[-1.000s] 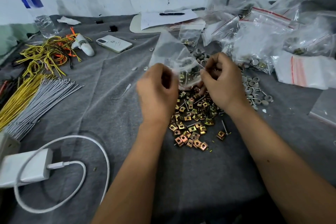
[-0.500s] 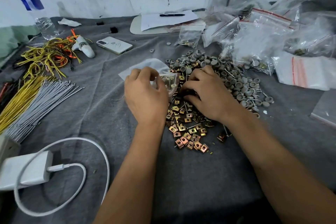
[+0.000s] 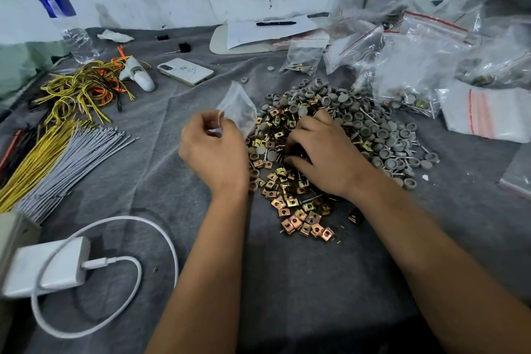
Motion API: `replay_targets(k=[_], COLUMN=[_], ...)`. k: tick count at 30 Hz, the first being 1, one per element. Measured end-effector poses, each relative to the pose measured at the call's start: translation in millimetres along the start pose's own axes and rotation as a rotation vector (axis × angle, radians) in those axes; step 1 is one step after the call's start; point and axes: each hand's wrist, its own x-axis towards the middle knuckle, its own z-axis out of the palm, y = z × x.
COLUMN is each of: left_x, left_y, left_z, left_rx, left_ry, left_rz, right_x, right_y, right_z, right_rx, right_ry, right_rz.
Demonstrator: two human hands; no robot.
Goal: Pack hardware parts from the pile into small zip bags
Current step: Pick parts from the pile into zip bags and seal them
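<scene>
The left hand [image 3: 214,152] pinches a small clear bag [image 3: 238,110] by its mouth, upright just beside the pile [image 3: 321,135] on the worktop [image 3: 287,282], likely so parts drop straight in. The right hand [image 3: 324,152] rests on the pile, fingers curled into the parts; whether it grips any, I cannot tell. The bag's contents are unclear; filled bags [image 3: 416,66] lie behind

Left hand [image 3: 214,149] pinching, raised; right hand [image 3: 324,152] curled, palm down.

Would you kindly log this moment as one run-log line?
left hand: holds small zip bag | right hand: fingers down in hardware pile, grasp hidden | step: picking parts
</scene>
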Motion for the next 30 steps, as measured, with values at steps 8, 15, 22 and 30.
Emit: replay_targets(k=[8, 15, 22, 30], left_x=[3.9, 17.3, 27.8, 17.0], left_y=[-1.8, -18.2, -30.7, -24.8], left_z=[2.1, -0.4, -19.0, -5.6], left_rx=[-0.058, 0.185, 0.301, 0.157], left_ry=[-0.023, -0.304, -0.309, -0.233], left_rz=[-0.076, 0.115, 0.419, 0.408], right_x=[9.0, 24.4, 18.5, 15.7], right_y=[-21.2, -23.6, -17.4, -36.8], right_z=[-0.9, -10.8, -6.6, -2.5], right_rx=[0.005, -0.013, -0.003, 0.140], right_ry=[-0.049, -0.215, -0.202, -0.212], right_rz=[-0.112, -0.054, -0.032, -0.130])
